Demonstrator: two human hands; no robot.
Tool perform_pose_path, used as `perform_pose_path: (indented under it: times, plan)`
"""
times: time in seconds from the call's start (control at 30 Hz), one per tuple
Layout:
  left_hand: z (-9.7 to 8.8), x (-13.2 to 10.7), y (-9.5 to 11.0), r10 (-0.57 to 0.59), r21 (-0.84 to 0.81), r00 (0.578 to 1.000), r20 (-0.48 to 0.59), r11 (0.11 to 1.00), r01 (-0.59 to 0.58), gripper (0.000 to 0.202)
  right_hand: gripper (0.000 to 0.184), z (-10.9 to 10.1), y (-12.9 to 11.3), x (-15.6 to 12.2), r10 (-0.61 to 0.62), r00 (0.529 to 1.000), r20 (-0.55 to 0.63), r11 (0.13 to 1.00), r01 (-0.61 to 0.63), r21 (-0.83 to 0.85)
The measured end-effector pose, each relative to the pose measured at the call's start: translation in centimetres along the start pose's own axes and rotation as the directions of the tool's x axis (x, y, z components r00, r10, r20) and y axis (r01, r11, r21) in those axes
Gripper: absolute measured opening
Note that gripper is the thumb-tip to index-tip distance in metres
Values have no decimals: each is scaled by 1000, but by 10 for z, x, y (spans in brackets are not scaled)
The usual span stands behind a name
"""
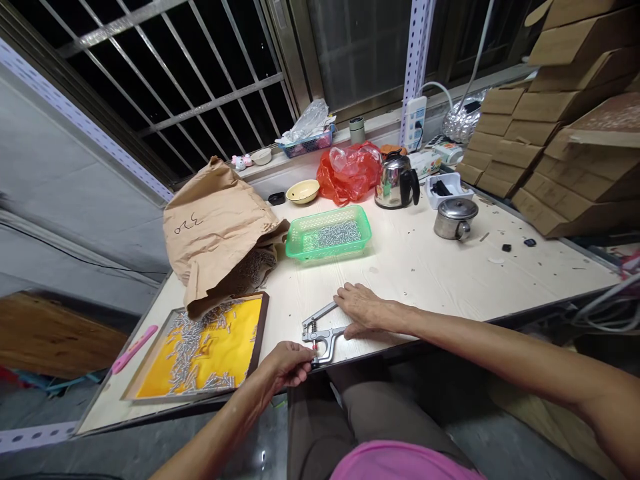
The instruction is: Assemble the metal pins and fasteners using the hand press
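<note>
My right hand [363,309] is wrapped around the handles of grey metal hand-press pliers [327,335], near the table's front edge. The handles are spread apart, and a spring and a small red part show by the jaw. At that jaw the fingers of my left hand [291,362] are pinched together. Whatever they hold is too small and covered to make out. To the left lies a shallow tray [259,327] with a yellow bottom, strewn with small silvery metal pieces [187,353]. Beyond the pliers stands a green plastic basket [295,248] containing more small metal pieces.
A large brown paper bag [215,227] leans over the tray's back edge. A pink-handled object [134,349] lies left of the tray. Farther back are a yellow bowl [303,192], red plastic bag [347,173], kettle [393,183] and lidded metal cup [454,219]. Cardboard boxes [560,147] are stacked at right.
</note>
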State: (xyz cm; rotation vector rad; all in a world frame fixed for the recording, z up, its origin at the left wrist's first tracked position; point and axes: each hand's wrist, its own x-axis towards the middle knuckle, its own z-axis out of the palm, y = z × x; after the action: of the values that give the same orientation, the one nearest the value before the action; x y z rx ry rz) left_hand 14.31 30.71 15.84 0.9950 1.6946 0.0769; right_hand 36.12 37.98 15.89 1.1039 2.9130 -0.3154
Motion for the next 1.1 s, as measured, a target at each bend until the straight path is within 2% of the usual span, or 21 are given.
perform_pose_path:
  times: [0.03, 0.07, 0.1, 0.13, 0.17, 0.23, 0.3, 0.33, 0.43, 0.53, 0.63, 0.77, 0.87, 0.93, 1.1]
  plan:
    - [2, -4, 1, 51, 126, 995, -86, 991, -40, 36, 56, -1, -2, -2, 6, 1000, 0, 1000, -6, 8]
    - [5, -8, 3, 144, 275, 972, -184, 957, -90, 32, 51, -1, -4, -5, 8, 1000, -4, 1000, -8, 16]
    - [9, -11, 5, 277, 422, 924, -265, 895, -147, 27, 46, -2, -6, -7, 7, 1000, -15, 1000, -7, 24]
    - [13, -14, 7, 425, 547, 853, -304, 811, -209, 21, 42, -2, -7, -9, 7, 999, -31, 999, -6, 33]
    - [18, -15, 9, 559, 647, 774, -297, 714, -267, 15, 40, -2, -9, -11, 8, 999, -46, 999, -6, 42]
    - [27, -11, 15, 743, 762, 643, -186, 522, -383, 25, 36, 0, -10, -14, 15, 998, -65, 998, -11, 60]
    - [33, -1, 22, 823, 804, 565, -64, 378, -459, 45, 37, 2, -9, -15, 33, 997, -69, 996, -27, 80]
    - [34, 6, 25, 836, 810, 548, -14, 331, -485, 53, 40, 3, -7, -15, 40, 997, -60, 995, -34, 96]
    - [32, 21, 32, 825, 803, 555, 106, 258, -537, 63, 55, 1, 0, -19, 48, 999, 1, 987, -47, 152]
    - [30, 25, 41, 802, 827, 576, 158, 211, -520, 67, 62, -4, 3, -26, 120, 991, 54, 980, -127, 150]
    - [32, 20, 52, 778, 868, 606, 169, 173, -465, 66, 52, -7, 0, -34, 132, 991, 18, 983, -133, 129]
    - [34, 16, 63, 741, 873, 630, 231, 128, -471, 41, 33, -3, -7, -37, 96, 995, -14, 991, -94, 99]
    - [35, 19, 63, 736, 870, 620, 273, 87, -486, 22, 23, 7, -8, -36, 89, 996, -26, 992, -87, 91]
    - [37, 24, 60, 749, 877, 609, 263, 78, -474, 14, 13, 15, -6, -33, 80, 995, -53, 992, -74, 99]
    - [40, 32, 58, 775, 895, 600, 199, 105, -433, 19, 13, 26, -3, -28, 52, 996, -73, 997, -47, 58]
